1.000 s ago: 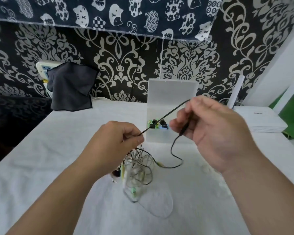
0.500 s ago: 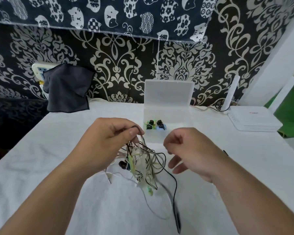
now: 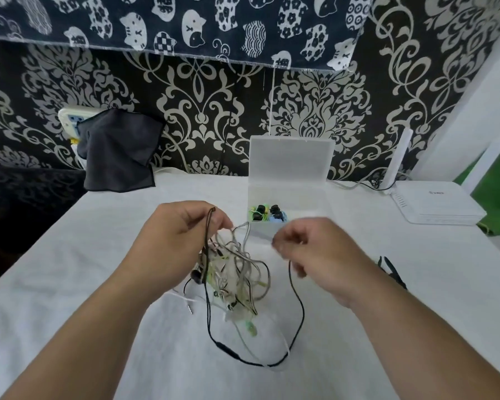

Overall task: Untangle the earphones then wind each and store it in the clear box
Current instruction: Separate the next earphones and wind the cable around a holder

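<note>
A tangle of earphones (image 3: 234,272) is held up just below and to the right of the left hand (image 3: 179,241). The thumb and fingers of that hand are pinched together on a dark brown cable (image 3: 208,226) at the top of the bundle. White, grey, green and black leads are knotted together, and the lowest strands are draped on the white tablecloth (image 3: 98,255). A black cable (image 3: 302,310) is led out of the bundle, looped low toward the person, and carried up into the curled fingers of the right hand (image 3: 312,252). It appears to be gripped there, though the hand is blurred.

The untangling step is judged to be in hand: one black earphone is being separated, and nothing of it is wound yet. Next, the black lead needs to be drawn free while the bundle is steadied by the left hand. A slow, gentle pull is called for, since the crossing strands are what stand in the way and a snag could tighten the knots.

Just beyond both hands, the clear box (image 3: 303,200) is stood open with its lid (image 3: 290,160) upright. Stored earphones (image 3: 267,213) in black, green and blue are seen at its left end. Far beyond the left hand, a dark cloth (image 3: 119,151) is hung against the wall. To the right of the right hand a loose black cord (image 3: 390,269) is laid on the table, and a white router (image 3: 439,206) is set further off.
</note>
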Action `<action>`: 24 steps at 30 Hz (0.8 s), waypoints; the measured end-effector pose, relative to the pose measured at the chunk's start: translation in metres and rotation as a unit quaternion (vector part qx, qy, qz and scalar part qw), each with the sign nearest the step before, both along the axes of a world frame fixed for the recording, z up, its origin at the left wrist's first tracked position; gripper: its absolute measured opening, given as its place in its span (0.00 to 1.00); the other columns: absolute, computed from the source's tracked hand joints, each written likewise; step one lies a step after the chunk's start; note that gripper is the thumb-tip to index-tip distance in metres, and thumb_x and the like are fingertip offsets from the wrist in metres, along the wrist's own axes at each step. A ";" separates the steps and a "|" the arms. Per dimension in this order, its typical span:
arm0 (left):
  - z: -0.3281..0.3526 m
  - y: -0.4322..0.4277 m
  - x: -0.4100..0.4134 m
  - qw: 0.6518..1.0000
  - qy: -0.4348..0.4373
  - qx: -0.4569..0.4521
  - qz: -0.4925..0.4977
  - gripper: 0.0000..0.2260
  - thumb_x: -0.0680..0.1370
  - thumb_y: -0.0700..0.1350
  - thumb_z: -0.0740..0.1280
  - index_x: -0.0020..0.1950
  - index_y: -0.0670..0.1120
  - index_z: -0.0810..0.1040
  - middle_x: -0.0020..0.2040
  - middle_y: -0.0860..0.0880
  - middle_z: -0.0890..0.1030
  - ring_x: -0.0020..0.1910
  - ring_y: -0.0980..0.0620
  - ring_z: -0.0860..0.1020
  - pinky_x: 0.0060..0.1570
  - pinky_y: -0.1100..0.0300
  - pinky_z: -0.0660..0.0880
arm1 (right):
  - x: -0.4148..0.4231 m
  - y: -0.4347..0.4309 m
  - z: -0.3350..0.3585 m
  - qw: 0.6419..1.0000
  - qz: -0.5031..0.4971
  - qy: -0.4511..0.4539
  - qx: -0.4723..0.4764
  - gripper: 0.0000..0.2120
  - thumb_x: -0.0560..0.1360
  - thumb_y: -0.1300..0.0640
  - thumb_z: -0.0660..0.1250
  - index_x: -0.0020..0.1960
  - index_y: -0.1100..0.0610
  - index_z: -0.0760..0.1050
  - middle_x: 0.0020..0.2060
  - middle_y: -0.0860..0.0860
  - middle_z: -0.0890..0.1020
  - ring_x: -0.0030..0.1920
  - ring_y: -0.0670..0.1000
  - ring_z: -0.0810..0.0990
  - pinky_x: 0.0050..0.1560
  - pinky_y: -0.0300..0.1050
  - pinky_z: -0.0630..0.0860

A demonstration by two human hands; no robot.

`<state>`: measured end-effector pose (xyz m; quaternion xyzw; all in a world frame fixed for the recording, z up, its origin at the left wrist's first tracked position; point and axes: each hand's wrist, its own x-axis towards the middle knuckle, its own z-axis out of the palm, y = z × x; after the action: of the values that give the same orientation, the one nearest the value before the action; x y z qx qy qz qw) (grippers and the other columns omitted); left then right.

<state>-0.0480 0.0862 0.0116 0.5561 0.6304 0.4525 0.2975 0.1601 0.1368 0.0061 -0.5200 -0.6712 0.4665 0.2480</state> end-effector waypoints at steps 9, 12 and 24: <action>-0.008 0.012 0.000 0.963 -0.264 0.000 0.058 0.14 0.78 0.48 0.64 0.34 0.47 0.78 0.43 0.48 0.84 0.50 0.48 0.80 0.55 0.50 0.71 | 0.015 0.006 0.026 0.956 -0.174 0.236 -0.005 0.11 0.80 0.63 0.61 0.40 0.56 0.77 0.37 0.51 0.86 0.42 0.50 0.81 0.44 0.46 0.72; -0.008 0.013 -0.003 0.903 -0.427 -0.025 0.042 0.11 0.76 0.42 0.64 0.33 0.43 0.74 0.44 0.43 0.84 0.51 0.43 0.77 0.57 0.47 0.69 | 0.015 0.008 0.029 0.925 -0.196 0.318 -0.071 0.11 0.81 0.62 0.58 0.41 0.58 0.72 0.39 0.58 0.87 0.36 0.53 0.84 0.39 0.46 0.74; -0.007 0.002 0.015 0.986 -0.165 0.003 -0.024 0.09 0.82 0.42 0.65 0.48 0.52 0.84 0.40 0.46 0.82 0.40 0.50 0.80 0.52 0.41 0.76 | 0.005 -0.005 0.032 0.921 -0.006 0.355 -0.157 0.13 0.84 0.56 0.53 0.46 0.62 0.68 0.50 0.67 0.84 0.51 0.68 0.84 0.53 0.59 0.80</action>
<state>-0.0327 0.0881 0.0044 0.4898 0.5579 0.5327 0.4062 0.1649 0.1318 0.0381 -0.3561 -0.4538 0.7189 0.3879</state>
